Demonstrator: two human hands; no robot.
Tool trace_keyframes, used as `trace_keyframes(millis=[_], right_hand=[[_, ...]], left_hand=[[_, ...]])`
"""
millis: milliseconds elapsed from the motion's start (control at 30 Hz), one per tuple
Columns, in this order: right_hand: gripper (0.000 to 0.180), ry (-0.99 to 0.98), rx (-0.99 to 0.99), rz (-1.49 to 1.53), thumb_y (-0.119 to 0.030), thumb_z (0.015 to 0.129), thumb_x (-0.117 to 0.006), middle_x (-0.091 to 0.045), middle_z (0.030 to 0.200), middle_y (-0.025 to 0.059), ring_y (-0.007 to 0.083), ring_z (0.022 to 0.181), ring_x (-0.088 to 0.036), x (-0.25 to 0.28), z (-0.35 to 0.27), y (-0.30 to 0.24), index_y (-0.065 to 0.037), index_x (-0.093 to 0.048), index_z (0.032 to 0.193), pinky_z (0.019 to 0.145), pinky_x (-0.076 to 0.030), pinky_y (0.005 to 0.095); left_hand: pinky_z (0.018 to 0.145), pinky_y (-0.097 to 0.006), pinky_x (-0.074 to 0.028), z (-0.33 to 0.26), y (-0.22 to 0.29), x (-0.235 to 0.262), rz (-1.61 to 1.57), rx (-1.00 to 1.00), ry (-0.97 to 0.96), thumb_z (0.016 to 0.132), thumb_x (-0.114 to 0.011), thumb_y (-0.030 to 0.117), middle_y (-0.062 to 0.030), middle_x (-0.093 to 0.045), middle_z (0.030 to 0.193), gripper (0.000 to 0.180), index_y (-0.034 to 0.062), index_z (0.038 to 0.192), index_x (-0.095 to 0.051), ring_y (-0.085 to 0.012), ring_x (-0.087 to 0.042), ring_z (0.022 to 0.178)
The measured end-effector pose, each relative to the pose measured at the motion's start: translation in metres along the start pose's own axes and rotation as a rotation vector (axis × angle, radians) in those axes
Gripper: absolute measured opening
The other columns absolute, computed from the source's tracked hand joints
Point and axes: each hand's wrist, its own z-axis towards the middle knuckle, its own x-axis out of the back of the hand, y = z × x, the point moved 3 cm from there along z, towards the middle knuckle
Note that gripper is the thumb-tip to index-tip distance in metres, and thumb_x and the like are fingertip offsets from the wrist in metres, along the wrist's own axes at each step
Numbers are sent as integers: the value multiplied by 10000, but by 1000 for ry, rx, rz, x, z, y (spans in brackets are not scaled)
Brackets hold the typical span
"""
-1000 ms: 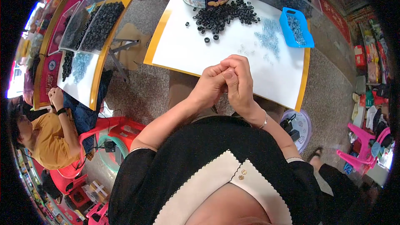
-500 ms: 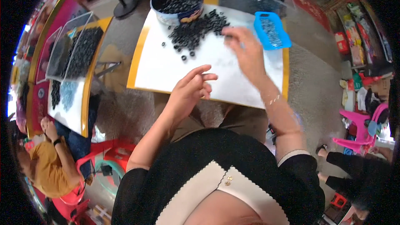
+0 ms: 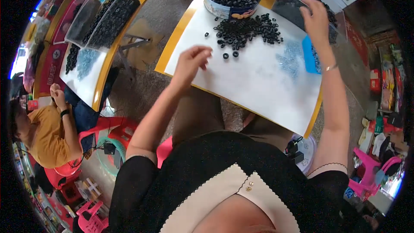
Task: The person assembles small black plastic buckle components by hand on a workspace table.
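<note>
My left hand (image 3: pixel 189 65) hovers above the near left part of the white tabletop (image 3: pixel 254 86). Its fingers are curled together, and anything between them is too small to tell. My right hand (image 3: pixel 317 23) reaches to the far right, over a clear bin (image 3: pixel 290 9) of black pieces. Its thumb and forefinger are a little apart, with nothing visible between them. Under the right wrist lies a blue tray (image 3: pixel 309 56), partly hidden. Small black rings (image 3: pixel 246 30) are heaped mid-table, beside a round tin (image 3: pixel 228 12) full of them. Small pale blue pieces (image 3: pixel 291 60) lie near the tray.
Yellow edging (image 3: pixel 177 45) borders the table. On the left another table holds clear bins (image 3: pixel 114 23) of black pieces and a pale blue pile (image 3: pixel 87 61). A person in a mustard top (image 3: pixel 51 140) sits there. Pink chairs (image 3: pixel 364 172) stand at right.
My right hand has moved from the black rings out to the far right, over the clear bin. The left hand's fingers have curled in. The whole view has shifted, uncovering the pale blue pieces.
</note>
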Motion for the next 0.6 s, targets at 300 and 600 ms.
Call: trace_keyframes(millis=[300, 600], right_hand=[[62, -275, -287, 489, -69, 801, -623, -611, 896, 100, 280, 881, -559, 6, -105, -152, -28, -641, 843, 789, -438, 359], [103, -248, -279, 391, -53, 752, -629, -570, 835, 88, 265, 848, -535, -37, -128, -181, -53, -625, 855, 763, -421, 378]], left_hand=[[743, -400, -486, 80, -1, 10, 1006, -454, 169, 829, -615, 149, -119, -603, 912, 136, 74, 932, -663, -299, -610, 830], [793, -387, -472, 26, -5, -23, 947, -509, 116, 823, -605, 143, -90, -612, 932, 154, 102, 957, -668, -271, -570, 938]])
